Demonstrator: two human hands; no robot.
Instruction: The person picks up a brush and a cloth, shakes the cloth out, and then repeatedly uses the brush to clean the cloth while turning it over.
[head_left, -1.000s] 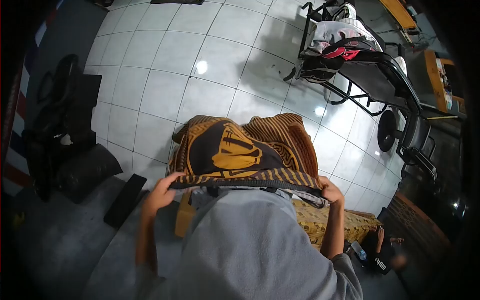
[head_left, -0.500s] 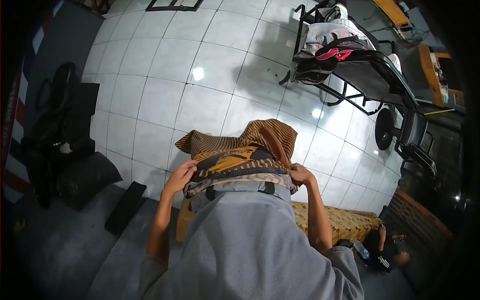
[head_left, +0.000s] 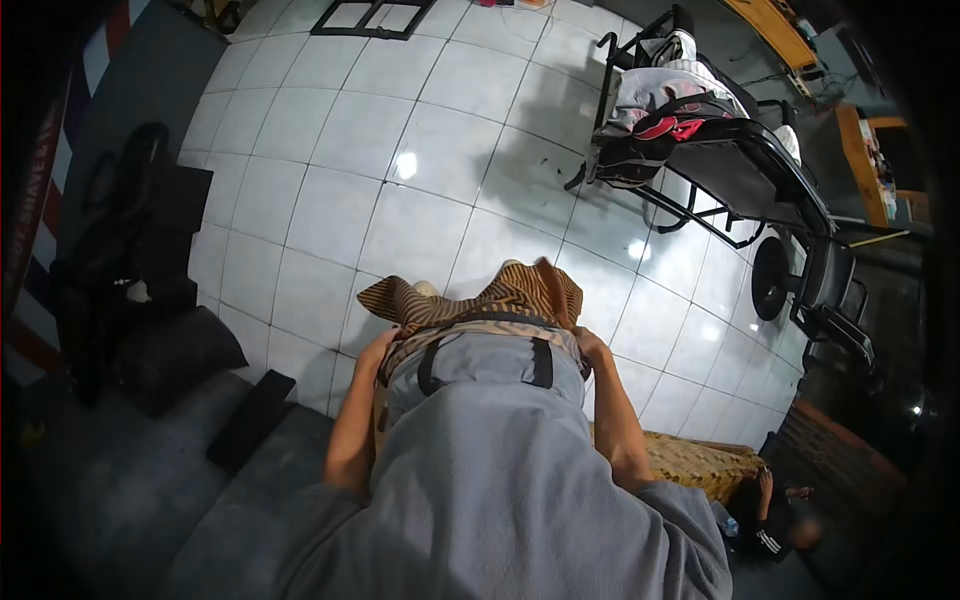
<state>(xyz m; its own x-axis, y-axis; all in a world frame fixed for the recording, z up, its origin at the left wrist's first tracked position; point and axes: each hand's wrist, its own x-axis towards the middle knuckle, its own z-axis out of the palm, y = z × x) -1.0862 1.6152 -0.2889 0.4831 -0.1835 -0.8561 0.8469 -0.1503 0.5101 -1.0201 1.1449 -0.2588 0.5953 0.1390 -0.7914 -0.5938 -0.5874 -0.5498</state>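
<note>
A brown-and-black striped, patterned cloth (head_left: 480,300) wraps around my waist and legs below my grey shirt (head_left: 490,470). At its left edge, by my hip, my left hand (head_left: 378,350) is closed on the cloth, its fingertips partly hidden. My right hand (head_left: 592,347) grips the cloth at the opposite hip, fingers mostly out of sight. A brown strip (head_left: 552,287) stands along the right part of the cloth. Two dark straps (head_left: 541,362) lie over grey fabric at my waist.
A black reclining chair (head_left: 740,165) with clothes and a bag (head_left: 635,158) stands at the upper right. Dark chair-like furniture (head_left: 170,335) is on the left. Behind me on the right are a yellow patterned bench (head_left: 700,465) and a seated person (head_left: 765,510). White tiles (head_left: 330,210) cover the floor.
My hands have drawn in toward my hips and the cloth's upper edge has moved forward, away from my shirt. Less of its orange-and-black part shows, and the brown strip looks shorter.
</note>
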